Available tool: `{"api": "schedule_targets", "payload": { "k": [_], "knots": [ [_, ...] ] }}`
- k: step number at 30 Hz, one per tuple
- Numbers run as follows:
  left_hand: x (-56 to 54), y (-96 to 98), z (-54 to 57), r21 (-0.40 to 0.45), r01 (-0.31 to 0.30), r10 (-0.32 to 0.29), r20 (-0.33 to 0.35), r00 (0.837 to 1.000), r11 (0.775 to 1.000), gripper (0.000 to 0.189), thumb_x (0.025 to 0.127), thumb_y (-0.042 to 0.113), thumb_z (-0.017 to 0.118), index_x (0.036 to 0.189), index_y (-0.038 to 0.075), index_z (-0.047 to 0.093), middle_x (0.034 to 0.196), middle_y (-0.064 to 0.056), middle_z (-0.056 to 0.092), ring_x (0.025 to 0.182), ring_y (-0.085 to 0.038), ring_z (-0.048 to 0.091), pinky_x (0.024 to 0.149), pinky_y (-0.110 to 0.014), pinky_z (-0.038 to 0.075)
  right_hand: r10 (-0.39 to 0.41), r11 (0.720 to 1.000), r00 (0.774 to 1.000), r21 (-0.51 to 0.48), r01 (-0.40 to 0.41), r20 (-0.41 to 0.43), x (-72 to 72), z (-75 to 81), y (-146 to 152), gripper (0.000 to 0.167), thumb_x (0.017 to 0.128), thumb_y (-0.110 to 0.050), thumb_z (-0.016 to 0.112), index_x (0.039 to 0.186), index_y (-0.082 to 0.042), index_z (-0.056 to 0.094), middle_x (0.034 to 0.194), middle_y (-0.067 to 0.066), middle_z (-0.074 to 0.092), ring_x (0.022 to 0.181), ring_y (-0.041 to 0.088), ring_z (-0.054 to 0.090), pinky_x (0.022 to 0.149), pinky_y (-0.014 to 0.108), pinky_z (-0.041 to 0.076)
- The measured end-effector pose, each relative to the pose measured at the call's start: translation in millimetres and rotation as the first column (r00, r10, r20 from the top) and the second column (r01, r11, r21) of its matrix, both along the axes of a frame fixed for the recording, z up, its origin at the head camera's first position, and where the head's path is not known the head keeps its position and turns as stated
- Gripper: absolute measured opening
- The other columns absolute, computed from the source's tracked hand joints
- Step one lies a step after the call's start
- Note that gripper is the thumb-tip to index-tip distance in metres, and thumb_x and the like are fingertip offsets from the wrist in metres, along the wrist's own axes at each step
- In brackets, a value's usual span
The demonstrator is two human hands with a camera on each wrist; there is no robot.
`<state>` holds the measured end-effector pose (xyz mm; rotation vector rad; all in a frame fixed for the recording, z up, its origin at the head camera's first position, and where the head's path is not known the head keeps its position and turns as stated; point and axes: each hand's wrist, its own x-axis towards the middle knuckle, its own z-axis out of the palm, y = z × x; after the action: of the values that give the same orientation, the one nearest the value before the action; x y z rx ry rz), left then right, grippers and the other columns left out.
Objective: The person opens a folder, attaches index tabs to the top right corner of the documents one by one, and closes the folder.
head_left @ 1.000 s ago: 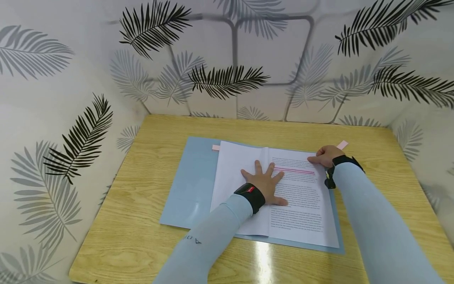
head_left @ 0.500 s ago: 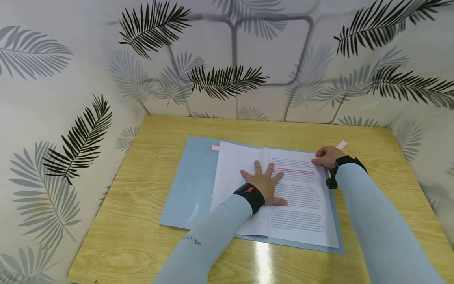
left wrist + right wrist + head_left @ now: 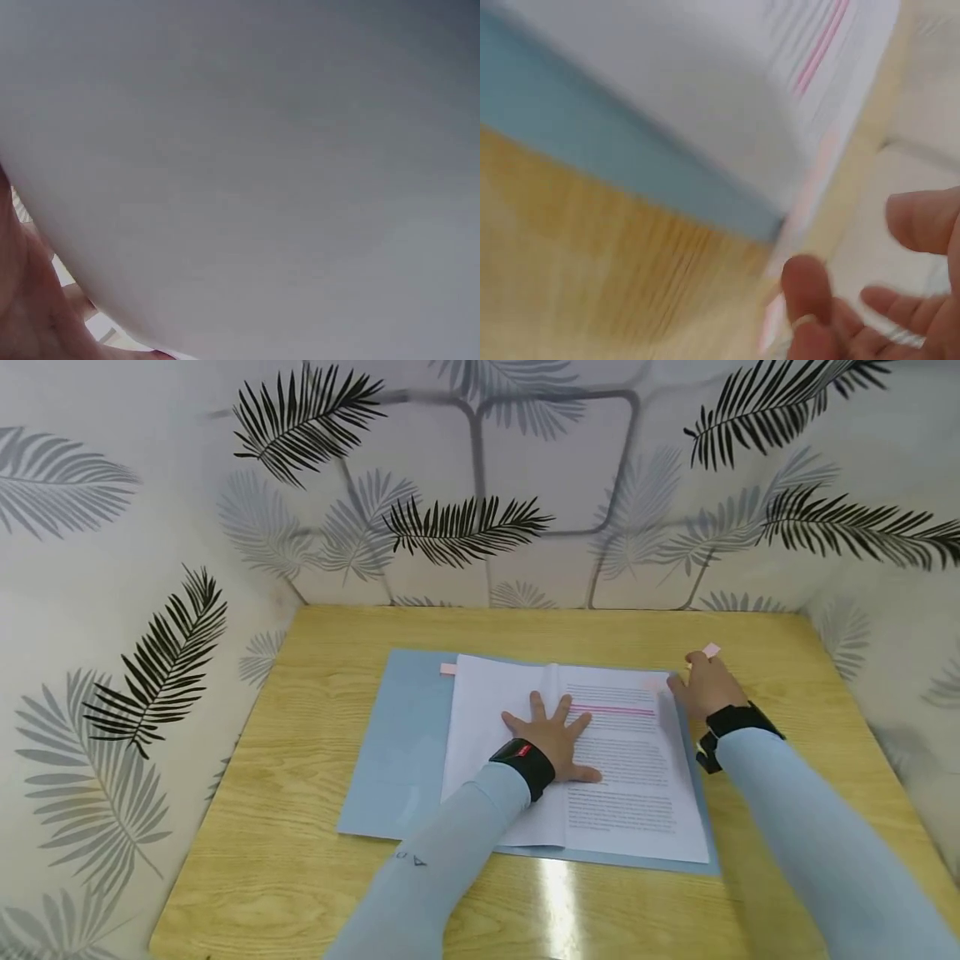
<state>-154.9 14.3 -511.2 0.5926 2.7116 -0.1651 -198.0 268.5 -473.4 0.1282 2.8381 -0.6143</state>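
An opened document (image 3: 622,810) with white printed pages lies in a blue folder (image 3: 405,735); two pink lines mark its text near the top of the right page. My left hand (image 3: 553,742) rests flat across the middle fold, fingers spread wide. In the left wrist view, white paper (image 3: 262,180) fills most of the frame, with part of that hand (image 3: 37,292) at the lower left. At the right page's top corner is my right hand (image 3: 708,687), beside a pink sticky tab (image 3: 711,650). The right wrist view shows its fingers (image 3: 808,285) apart and holding nothing.
A second pink tab (image 3: 447,669) sticks out at the left page's top edge. Beneath the folder is a wooden table (image 3: 285,810), bordered at the back by a leaf-patterned covering (image 3: 555,568).
My right hand has let go of the page's top right corner and moved slightly right, toward the pink tab, its fingers now spread. The left hand stays on the pages; the head view has shifted slightly.
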Motion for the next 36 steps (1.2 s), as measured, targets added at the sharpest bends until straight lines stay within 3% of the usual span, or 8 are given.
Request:
{"api": "schedule_targets", "payload": {
  "k": [3, 5, 11, 15, 21, 26, 32, 36],
  "knots": [
    [-3.8, -1.4, -5.1, 0.051, -0.009, 0.01, -0.029, 1.0, 0.999, 0.1, 0.067, 0.091, 0.041, 0.15, 0.051, 0.004, 0.162, 0.005, -0.004, 0.142, -0.047, 0.006, 0.091, -0.078, 0.025, 0.005, 0.998, 1.0, -0.056, -0.004, 0.012, 31.2, 10.6, -9, 0.071, 0.098, -0.036, 0.053, 0.142, 0.013, 0.028, 0.132, 0.039, 0.041, 0.114, 0.052, 0.046, 0.09, 0.061, 0.041],
    [-5.5, -5.7, -1.7, 0.101, -0.01, 0.015, -0.053, 0.998, 0.995, 0.097, 0.07, 0.089, 0.041, 0.15, 0.05, 0.002, 0.161, 0.005, -0.007, 0.142, -0.047, 0.008, 0.091, -0.077, 0.027, 0.029, 0.995, 0.998, -0.094, -0.024, 0.052, 53.7, 11.6, -12, 0.076, 0.096, -0.039, 0.056, 0.143, 0.014, 0.028, 0.13, 0.037, 0.044, 0.113, 0.049, 0.049, 0.089, 0.059, 0.044],
    [2.5, -52.5, 41.4, 0.222, -0.074, 0.091, -0.067, 0.994, 0.972, 0.092, 0.082, 0.077, 0.045, 0.155, 0.035, 0.009, 0.162, -0.004, 0.003, 0.142, -0.046, 0.014, 0.092, -0.074, 0.03, 0.062, 0.984, 0.991, -0.171, -0.042, 0.117, 110.5, -2.9, -16, 0.082, 0.093, -0.045, 0.059, 0.142, 0.015, 0.03, 0.13, 0.035, 0.046, 0.107, 0.043, 0.054, 0.084, 0.052, 0.05],
    [21.0, -100.1, 51.5, 0.296, -0.151, 0.179, -0.07, 0.981, 0.943, 0.09, 0.086, 0.071, 0.048, 0.155, 0.023, 0.018, 0.159, -0.012, 0.015, 0.141, -0.045, 0.018, 0.095, -0.072, 0.029, 0.054, 0.981, 0.996, -0.189, -0.039, 0.077, 131.3, -14.9, -13, 0.075, 0.093, -0.041, 0.06, 0.137, 0.016, 0.038, 0.119, 0.033, 0.053, 0.095, 0.037, 0.057, 0.075, 0.044, 0.053],
    [64.5, -149.5, 26.6, 0.379, -0.247, 0.292, -0.067, 0.954, 0.892, 0.092, 0.085, 0.068, 0.053, 0.152, 0.01, 0.028, 0.153, -0.021, 0.029, 0.139, -0.046, 0.023, 0.1, -0.068, 0.029, 0.041, 0.985, 0.995, -0.173, -0.025, 0.09, 145.8, -19.4, -8, 0.066, 0.094, -0.04, 0.06, 0.126, 0.016, 0.049, 0.099, 0.024, 0.06, 0.082, 0.027, 0.055, 0.064, 0.035, 0.048],
    [93.4, -163.7, 8.5, 0.418, -0.263, 0.316, -0.063, 0.947, 0.869, 0.098, 0.083, 0.069, 0.055, 0.148, 0.0, 0.031, 0.152, -0.025, 0.027, 0.14, -0.047, 0.02, 0.103, -0.064, 0.028, 0.038, 0.983, 0.995, -0.182, -0.021, 0.093, 151.4, -18.8, -7, 0.072, 0.095, -0.042, 0.057, 0.132, 0.018, 0.043, 0.112, 0.03, 0.059, 0.091, 0.032, 0.057, 0.072, 0.041, 0.052],
    [100.4, -162.4, 0.7, 0.442, -0.266, 0.317, -0.043, 0.948, 0.856, 0.101, 0.084, 0.069, 0.055, 0.144, -0.009, 0.033, 0.152, -0.028, 0.024, 0.139, -0.049, 0.018, 0.108, -0.056, 0.028, 0.01, 0.98, 0.991, -0.201, 0.017, 0.132, 154.2, -19.6, -7, 0.08, 0.094, -0.051, 0.053, 0.135, 0.017, 0.04, 0.119, 0.03, 0.056, 0.098, 0.032, 0.056, 0.078, 0.044, 0.051],
    [99.7, -159.4, -1.2, 0.446, -0.281, 0.322, -0.016, 0.947, 0.85, 0.103, 0.084, 0.069, 0.055, 0.144, -0.01, 0.032, 0.152, -0.03, 0.022, 0.139, -0.051, 0.016, 0.106, -0.06, 0.028, -0.014, 0.972, 0.989, -0.232, 0.048, 0.146, 155.9, -17.9, -7, 0.08, 0.094, -0.052, 0.053, 0.136, 0.016, 0.04, 0.12, 0.029, 0.055, 0.098, 0.032, 0.054, 0.078, 0.042, 0.05]
  ]
}}
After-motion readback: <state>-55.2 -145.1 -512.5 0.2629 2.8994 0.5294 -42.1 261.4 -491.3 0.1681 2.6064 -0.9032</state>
